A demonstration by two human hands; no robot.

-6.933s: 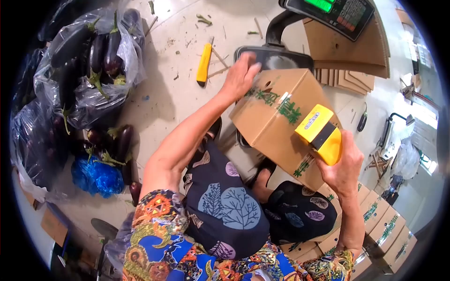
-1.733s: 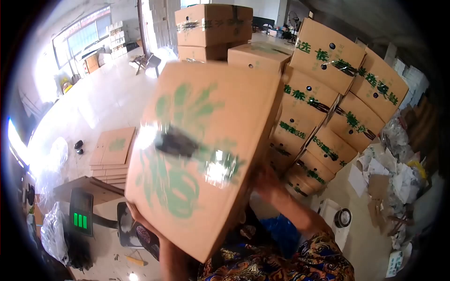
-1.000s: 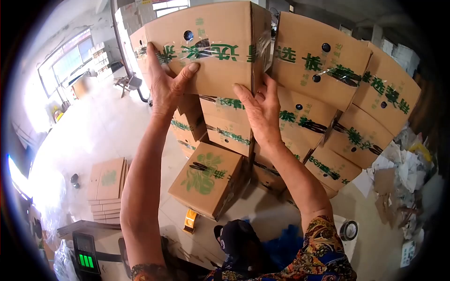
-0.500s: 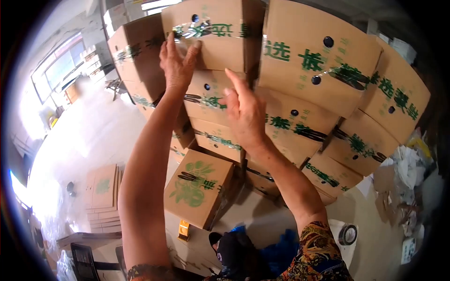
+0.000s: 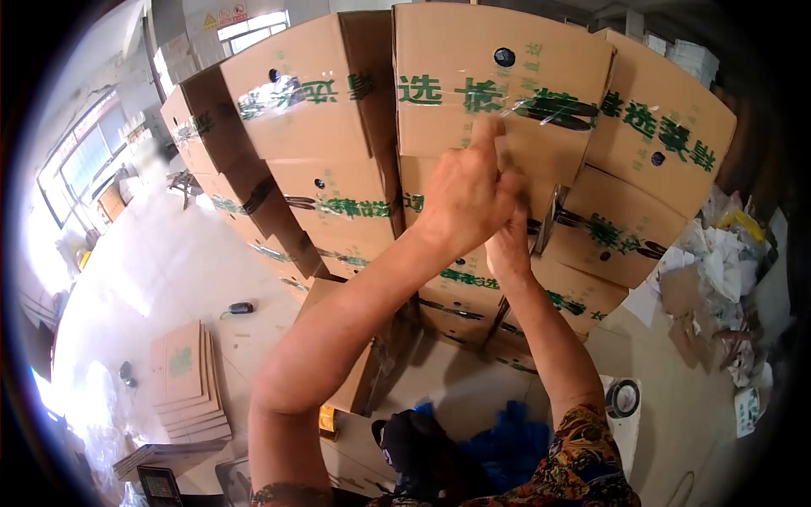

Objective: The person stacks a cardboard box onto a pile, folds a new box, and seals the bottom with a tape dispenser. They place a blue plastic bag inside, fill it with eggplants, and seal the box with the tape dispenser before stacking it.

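In the head view, a tall stack of brown cardboard cartons with green lettering stands before me. My left hand (image 5: 469, 193) is crossed over to the right, in front of the large upper carton (image 5: 473, 38). Its index finger stretches up toward the clear tape on that carton, the other fingers are bent, and nothing shows in it. Close below and behind it is my right hand (image 5: 508, 245), its fingers mostly hidden and partly blurred. A lower carton (image 5: 342, 393) stands by the stack, partly covered by my left forearm.
Flattened cartons (image 5: 182, 372) lie piled on the floor at left. A black tape roll (image 5: 623, 397) rests at lower right, a yellow object (image 5: 329, 422) near the lower carton. A dark cap (image 5: 418, 439) and blue plastic (image 5: 511, 444) are below. Scrap (image 5: 726, 279) heaps at right.
My left hand has left the upper left carton and moved right and down, beside my right hand. My right hand has shifted right and lower. The view has turned to the right.
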